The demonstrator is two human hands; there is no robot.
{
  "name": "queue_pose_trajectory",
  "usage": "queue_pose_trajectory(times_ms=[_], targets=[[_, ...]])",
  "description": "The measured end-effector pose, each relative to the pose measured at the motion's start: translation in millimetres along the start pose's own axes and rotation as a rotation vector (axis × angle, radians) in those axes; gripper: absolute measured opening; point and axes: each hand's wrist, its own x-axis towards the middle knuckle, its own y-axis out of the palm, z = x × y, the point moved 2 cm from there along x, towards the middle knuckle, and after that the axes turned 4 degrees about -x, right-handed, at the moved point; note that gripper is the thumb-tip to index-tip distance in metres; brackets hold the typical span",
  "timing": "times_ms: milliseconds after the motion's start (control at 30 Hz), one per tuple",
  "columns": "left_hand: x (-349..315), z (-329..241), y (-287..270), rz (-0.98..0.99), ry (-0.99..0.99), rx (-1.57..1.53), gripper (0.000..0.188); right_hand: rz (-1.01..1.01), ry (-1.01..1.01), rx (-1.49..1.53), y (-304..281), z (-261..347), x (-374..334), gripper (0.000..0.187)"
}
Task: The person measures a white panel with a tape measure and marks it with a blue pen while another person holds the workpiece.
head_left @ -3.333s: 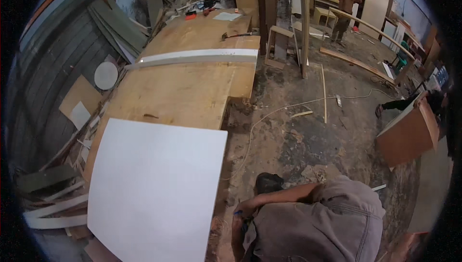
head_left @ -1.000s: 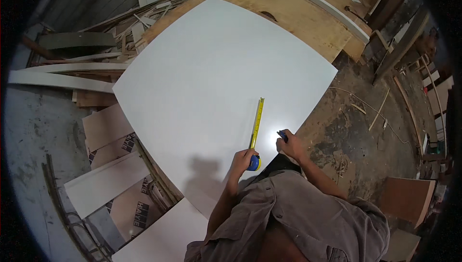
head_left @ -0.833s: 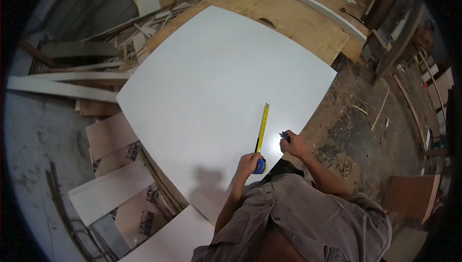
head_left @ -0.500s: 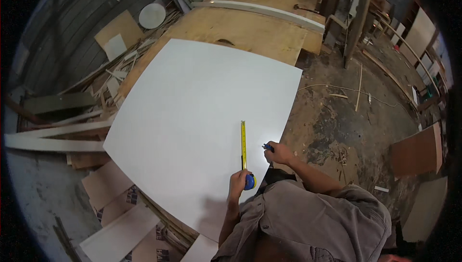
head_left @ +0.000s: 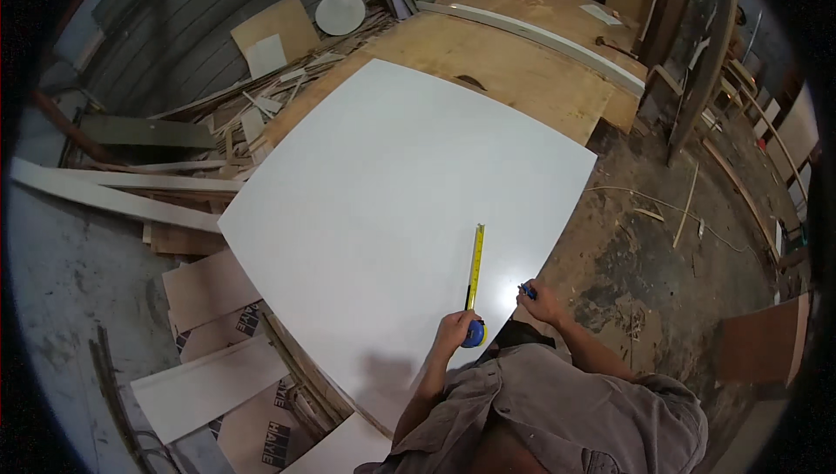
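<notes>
A large white board [head_left: 374, 186] lies flat in front of me. Its right edge runs close to my body. My left hand [head_left: 453, 329] is closed round a blue and yellow tape measure [head_left: 475, 334], low over the near right part of the board. From the case a short length of yellow blade [head_left: 475, 267] sticks out, pointing away from me over the white surface. My right hand [head_left: 541, 301] is closed on a small blue object [head_left: 527, 291] at the board's right edge; the fingers hide most of it, so its kind cannot be made out.
The board rests on a plywood surface [head_left: 531, 95], crossed at the far end by a long white strip [head_left: 540, 41]. Wood scraps and offcuts [head_left: 261, 108] crowd the left side. Cut panels [head_left: 209, 387] lie at the near left. A thin cable [head_left: 662, 201] crosses the floor at right.
My view has turned, so the board and both hands appear further right in the picture. Both hands keep their holds, and the tape blade stays about the same length.
</notes>
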Motion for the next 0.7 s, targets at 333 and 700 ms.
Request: queue_pose_trajectory(times_ms=[333, 700], targets=[[9.5, -12.0, 3.7, -0.061, -0.187, -0.204, 0.038, 0.238, 0.061, 0.12, -5.7, -130.8, 6.3, 0.024], [169.8, -77.7, 13.0, -0.073, -0.065, 0.031, 0.035, 0.22, 0.406, -0.093, -81.1, -216.4, 2.0, 0.045]])
